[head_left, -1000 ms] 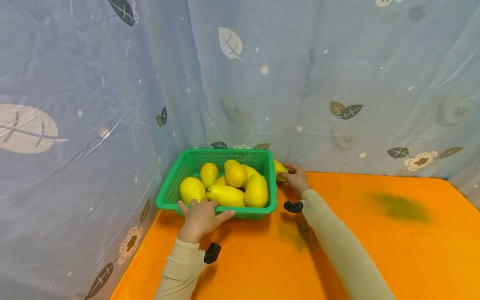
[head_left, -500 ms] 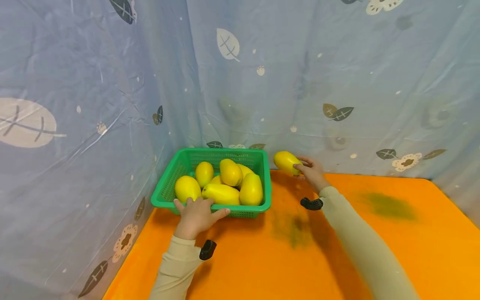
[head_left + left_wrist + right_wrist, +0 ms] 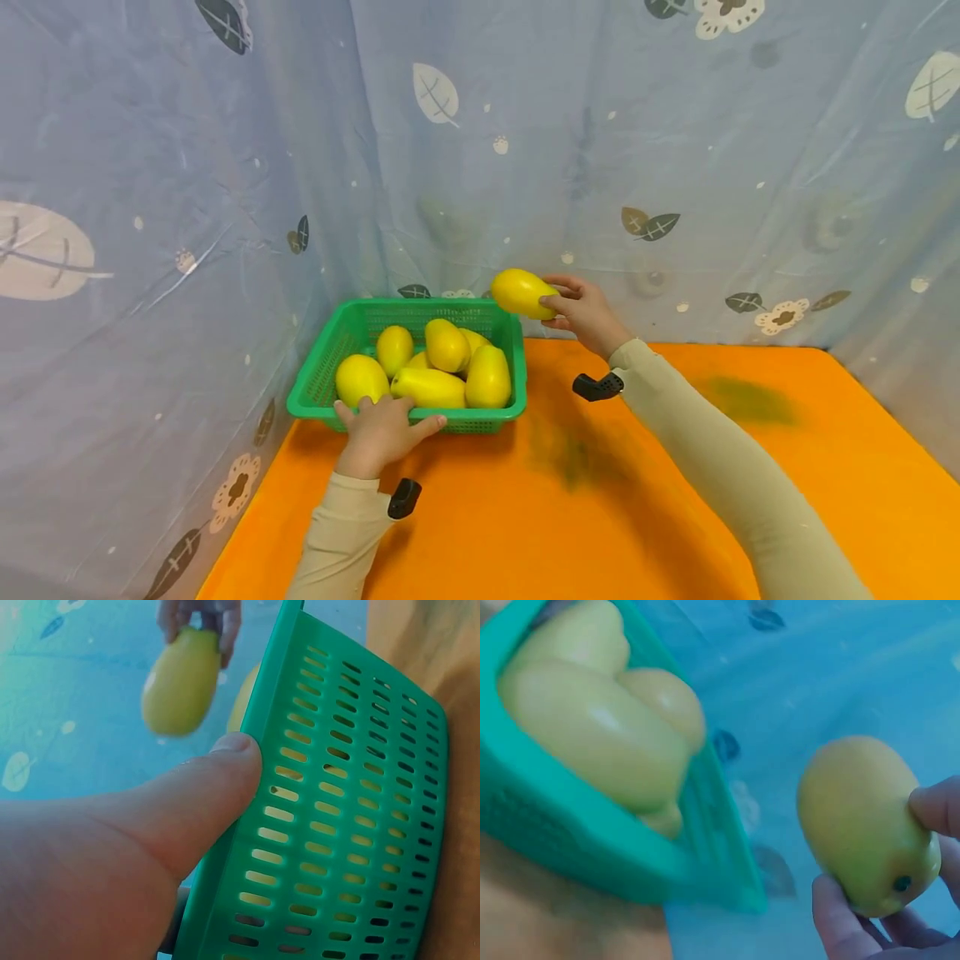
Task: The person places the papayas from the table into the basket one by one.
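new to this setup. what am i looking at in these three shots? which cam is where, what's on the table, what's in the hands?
No machine here: a person works with bare hands and wears three cameras. The wide shot comes from the head, looking down at both arms; the black lumps at the wrists are presumably the other two cameras, each filming its own hand close up.

On the orange table, in a corner hung with blue leaf-print cloth, stands a green slotted basket holding several yellow mango-like fruits.

The left hand grips the basket's near rim, thumb on the outside wall in its wrist view. The right hand holds one more yellow fruit in the air above the basket's far right corner.
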